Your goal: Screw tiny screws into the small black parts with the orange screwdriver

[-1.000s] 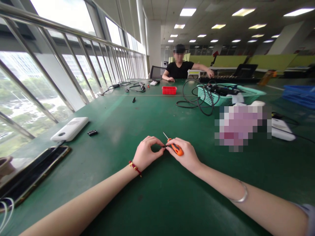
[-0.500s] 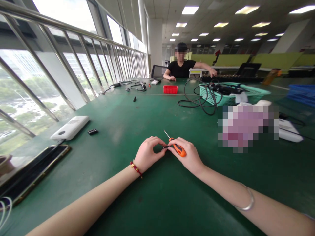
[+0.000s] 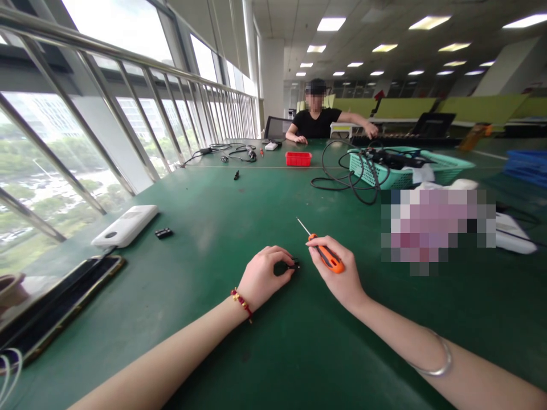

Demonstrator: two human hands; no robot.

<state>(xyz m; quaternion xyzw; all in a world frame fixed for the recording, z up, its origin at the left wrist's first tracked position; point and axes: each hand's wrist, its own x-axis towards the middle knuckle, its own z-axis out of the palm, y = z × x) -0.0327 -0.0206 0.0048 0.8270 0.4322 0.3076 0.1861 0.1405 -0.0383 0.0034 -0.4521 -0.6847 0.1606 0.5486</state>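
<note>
Low over the green table (image 3: pixel 205 228), my left hand (image 3: pixel 265 274) pinches a small black part (image 3: pixel 294 265) between thumb and fingers. Its exact kind is too small to make out. To the right, my right hand (image 3: pixel 339 273) is closed around the orange and black handle of a screwdriver (image 3: pixel 327 255). The thin metal shaft points up and to the left, away from me, and its tip is clear of the black part. A gap separates the two hands.
On the left lie a white power bank (image 3: pixel 128 225), a phone (image 3: pixel 64 307) and a small black piece (image 3: pixel 163 233). Farther off stand a red bin (image 3: pixel 298 159) and a green basket (image 3: pixel 393 176) with cables. A person (image 3: pixel 316 122) sits at the far side.
My right hand has moved right, away from my left hand, carrying the screwdriver. The black part stays in my left hand's pinch and now shows more fully.
</note>
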